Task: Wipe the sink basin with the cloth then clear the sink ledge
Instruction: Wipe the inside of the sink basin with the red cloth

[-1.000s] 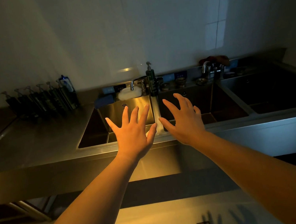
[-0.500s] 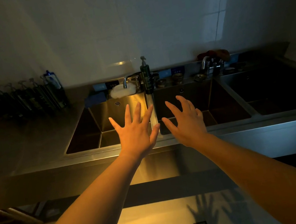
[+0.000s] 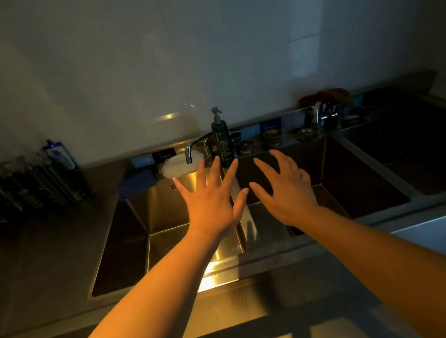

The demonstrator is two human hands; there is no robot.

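My left hand (image 3: pixel 210 201) hovers with fingers spread over the left steel sink basin (image 3: pixel 163 206), holding nothing. My right hand (image 3: pixel 287 192) is likewise spread and empty over the middle basin (image 3: pixel 363 185). On the back ledge (image 3: pixel 290 144) lie a white cloth (image 3: pixel 176 165) under the left faucet (image 3: pixel 195 145), a blue sponge-like block (image 3: pixel 138 181), a dark green pump bottle (image 3: pixel 222 143) and several round metal strainers (image 3: pixel 270 137). Both hands are short of the ledge, touching none of these.
A row of dark pump bottles (image 3: pixel 24 184) stands on the left counter against the wall. A third basin (image 3: pixel 430 149) lies at the right, with a second faucet (image 3: pixel 323 113) and a reddish cloth (image 3: pixel 326 95) on the backsplash. The room is dim.
I have come closer to the sink. Both open hands have moved forward, from above the front rim to over the basins near the back ledge.
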